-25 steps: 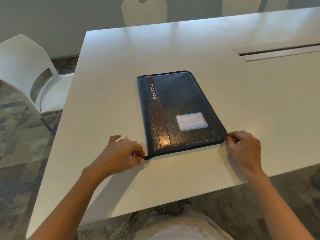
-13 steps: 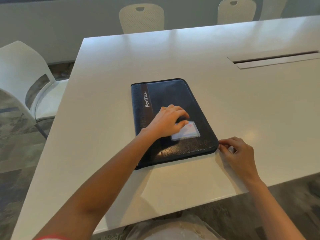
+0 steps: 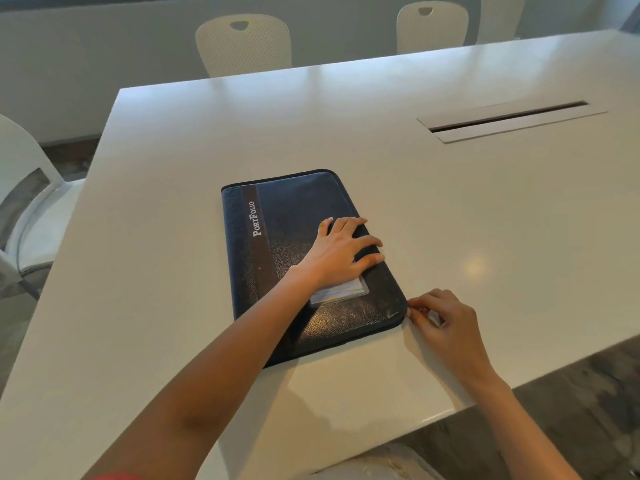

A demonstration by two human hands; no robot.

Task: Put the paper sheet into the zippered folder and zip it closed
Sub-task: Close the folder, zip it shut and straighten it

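A dark blue zippered folder (image 3: 287,216) marked "PortFolio" lies closed and flat on the white table (image 3: 180,150). My left hand (image 3: 341,252) rests flat on its cover near the right edge, fingers spread, partly covering the clear card pocket (image 3: 343,293). My right hand (image 3: 441,318) is at the folder's near right corner, thumb and fingers pinched together where the zipper runs; the pull itself is hidden by the fingers. No paper sheet is in sight.
A long cable slot (image 3: 509,121) is set into the table at the right. White chairs stand at the far side (image 3: 244,43), (image 3: 433,24) and one at the left (image 3: 27,216). The table's near edge runs just below my arms.
My left hand left the folder's near left corner, came onto the cover and slid toward its right edge. My right hand stayed pinched at the near right corner.
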